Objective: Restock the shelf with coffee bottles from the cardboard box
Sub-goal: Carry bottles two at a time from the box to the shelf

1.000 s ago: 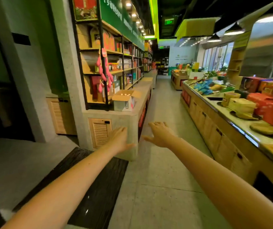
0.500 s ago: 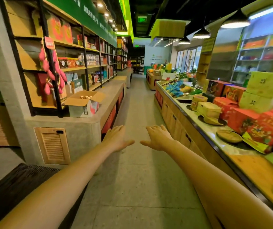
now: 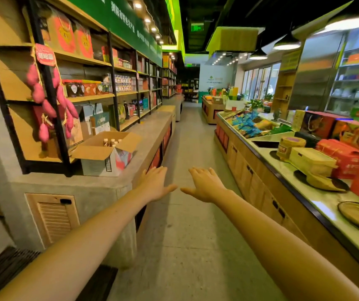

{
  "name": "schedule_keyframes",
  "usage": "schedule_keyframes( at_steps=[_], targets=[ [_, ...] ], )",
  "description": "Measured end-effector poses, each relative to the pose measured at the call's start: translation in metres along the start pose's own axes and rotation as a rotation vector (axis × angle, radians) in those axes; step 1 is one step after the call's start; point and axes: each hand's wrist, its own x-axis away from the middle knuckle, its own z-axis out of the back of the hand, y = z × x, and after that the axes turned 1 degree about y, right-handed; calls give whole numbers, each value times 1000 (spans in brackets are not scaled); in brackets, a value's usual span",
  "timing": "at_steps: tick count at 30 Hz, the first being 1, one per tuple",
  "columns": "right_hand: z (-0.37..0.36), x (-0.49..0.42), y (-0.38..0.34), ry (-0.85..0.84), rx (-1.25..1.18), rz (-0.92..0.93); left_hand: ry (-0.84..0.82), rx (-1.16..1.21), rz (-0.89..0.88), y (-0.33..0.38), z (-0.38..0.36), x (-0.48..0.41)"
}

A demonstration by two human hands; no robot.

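Two bare hands reach out over a shop aisle. The left hand [image 3: 154, 184] and right hand [image 3: 204, 184] are both flat, palms down, fingers straight and holding nothing, thumbs nearly meeting. One cardboard box [image 3: 100, 164] stands ahead and to the left of the left hand, well apart from it, on the grey worktop [image 3: 148, 135] at the foot of the shelf [image 3: 91, 96]. Its flaps lie open, and the capped tops of at least three coffee bottles [image 3: 111, 142] show inside. The box walls hide anything deeper.
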Motion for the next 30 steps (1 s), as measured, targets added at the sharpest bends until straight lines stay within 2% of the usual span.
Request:
schedule_keyframes(
  at_steps=[9, 13, 19, 24, 30],
  targets=[
    [-39, -205, 45, -14, -28, 38, -8, -5, 64, -79, -19, -179],
    [-57, -310, 61, -14, -32, 118, -7, -13, 136, -119, -37, -257],
    [-71, -482, 77, 18, -60, 334, 49, 30, 274, -183, -49, -385],
    [-85, -611, 72, -7, -107, 474, 91, -2, 404, -229, -46, -466],
    [-118, -734, 27, -35, -177, 609, 110, -68, 586, -300, -53, -533]
  ],
)
